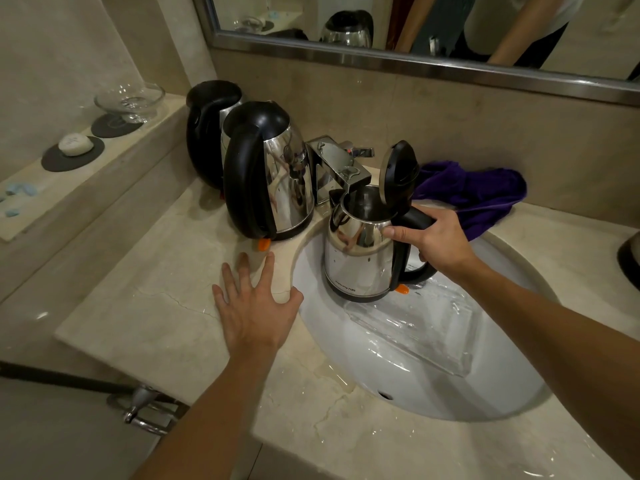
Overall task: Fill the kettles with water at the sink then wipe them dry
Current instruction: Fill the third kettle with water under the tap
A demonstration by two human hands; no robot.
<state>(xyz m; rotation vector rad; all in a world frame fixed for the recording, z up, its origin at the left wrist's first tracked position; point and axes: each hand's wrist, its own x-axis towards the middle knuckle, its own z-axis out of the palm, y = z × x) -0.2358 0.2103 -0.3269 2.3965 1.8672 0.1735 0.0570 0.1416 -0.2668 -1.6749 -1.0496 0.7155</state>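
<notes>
My right hand (438, 237) grips the black handle of a steel kettle (360, 251) held in the white sink (346, 341), its lid tipped open right under the chrome faucet (341, 168) spout. No water stream is plain to see. My left hand (256, 299) rests flat with spread fingers on the marble counter (145, 320) by the basin's left rim. Two more steel kettles with black handles stand shut on the counter left of the faucet, one in front (273, 174) and one behind (207, 129). A purple cloth (478, 192) lies crumpled behind the sink on the right.
A clear plastic tray (415, 330) lies in the basin. On the left ledge are a glass dish (130, 98), a soap bar (75, 144) on a dark coaster and blue tablets (20, 190). Another dark object (628, 258) sits at the right edge. A mirror (415, 22) hangs above.
</notes>
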